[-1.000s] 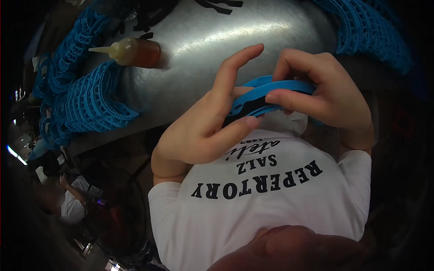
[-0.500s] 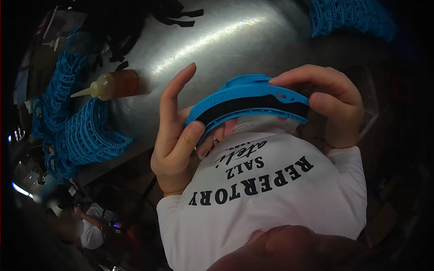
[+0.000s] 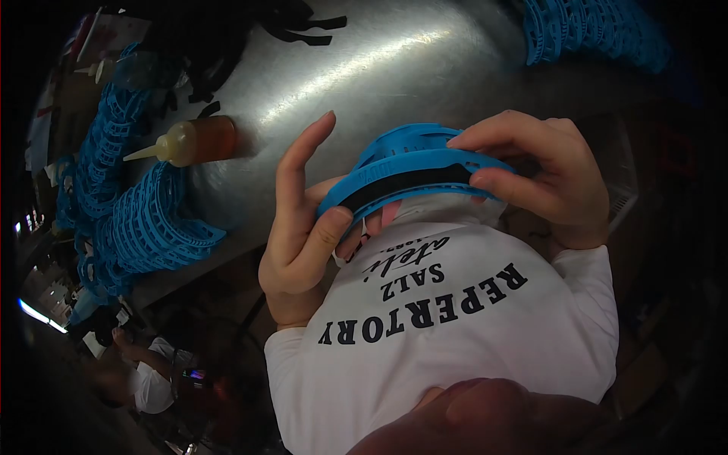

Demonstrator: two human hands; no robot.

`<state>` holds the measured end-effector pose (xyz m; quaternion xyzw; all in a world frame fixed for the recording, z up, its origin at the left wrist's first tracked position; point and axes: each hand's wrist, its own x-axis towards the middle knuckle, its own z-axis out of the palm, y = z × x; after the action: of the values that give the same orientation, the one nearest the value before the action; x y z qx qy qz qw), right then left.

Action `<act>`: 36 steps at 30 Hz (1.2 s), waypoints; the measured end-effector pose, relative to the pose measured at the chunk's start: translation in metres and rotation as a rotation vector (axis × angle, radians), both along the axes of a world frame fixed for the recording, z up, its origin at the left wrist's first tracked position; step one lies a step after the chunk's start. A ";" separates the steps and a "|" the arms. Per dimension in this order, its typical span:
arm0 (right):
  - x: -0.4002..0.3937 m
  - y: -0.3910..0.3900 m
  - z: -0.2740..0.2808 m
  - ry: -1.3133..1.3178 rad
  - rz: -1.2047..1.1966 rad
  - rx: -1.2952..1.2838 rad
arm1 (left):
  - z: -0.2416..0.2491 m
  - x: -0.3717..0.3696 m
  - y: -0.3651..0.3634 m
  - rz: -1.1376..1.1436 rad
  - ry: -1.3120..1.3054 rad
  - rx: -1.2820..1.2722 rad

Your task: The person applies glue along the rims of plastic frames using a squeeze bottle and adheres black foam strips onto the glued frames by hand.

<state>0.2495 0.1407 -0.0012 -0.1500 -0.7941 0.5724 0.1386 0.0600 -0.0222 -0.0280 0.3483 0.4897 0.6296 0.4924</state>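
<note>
Between my hands, close to my shirt, is a curved blue plastic band (image 3: 406,161) with a black strip (image 3: 409,181) along its outer face. My left hand (image 3: 299,235) grips the band's left end, thumb on the front and the index finger raised away from it. At the other end, my right hand (image 3: 550,178) pinches the band, its index finger on the upper edge and its thumb on the end of the strip. The fingers behind the band are partly hidden.
A squeeze bottle (image 3: 199,142) with amber liquid lies on the metal table (image 3: 364,68). Stacked blue bands (image 3: 155,227) line the left edge, and more blue bands (image 3: 595,34) sit at upper right. Black strips (image 3: 303,30) lie at the back. Another person (image 3: 155,379) is at lower left.
The band has tipped so more of its latticed top shows. My right thumb has moved left and down onto the strip's end. My left hand has shifted slightly right.
</note>
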 end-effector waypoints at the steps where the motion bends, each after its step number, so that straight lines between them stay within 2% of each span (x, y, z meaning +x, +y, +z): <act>1: 0.001 0.000 0.000 -0.001 -0.001 -0.001 | 0.000 0.000 0.000 -0.002 -0.008 0.007; 8: 0.005 0.000 -0.004 0.081 0.042 -0.396 | 0.000 -0.004 -0.001 -0.035 -0.065 0.044; 12: 0.003 -0.003 -0.016 0.209 0.033 -0.236 | 0.000 -0.003 -0.001 -0.030 -0.064 0.043; 21: 0.005 -0.005 -0.016 0.174 0.010 -0.233 | -0.001 -0.005 -0.003 -0.040 -0.075 0.021; 25: 0.000 -0.004 -0.010 0.137 0.050 -0.345 | 0.003 -0.003 -0.002 -0.037 -0.047 0.013; 28: -0.004 -0.006 -0.007 0.005 0.028 -0.228 | 0.012 0.002 -0.001 -0.009 -0.029 -0.052; 33: -0.004 -0.005 -0.008 -0.033 0.014 -0.207 | 0.015 0.003 -0.001 0.033 -0.044 -0.140; 36: -0.004 -0.002 -0.012 0.097 0.089 -0.402 | 0.003 -0.004 -0.003 -0.033 -0.072 -0.016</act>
<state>0.2451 0.1392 -0.0129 -0.1114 -0.6622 0.7314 0.1186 0.0559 -0.0250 -0.0250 0.3294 0.4707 0.6296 0.5229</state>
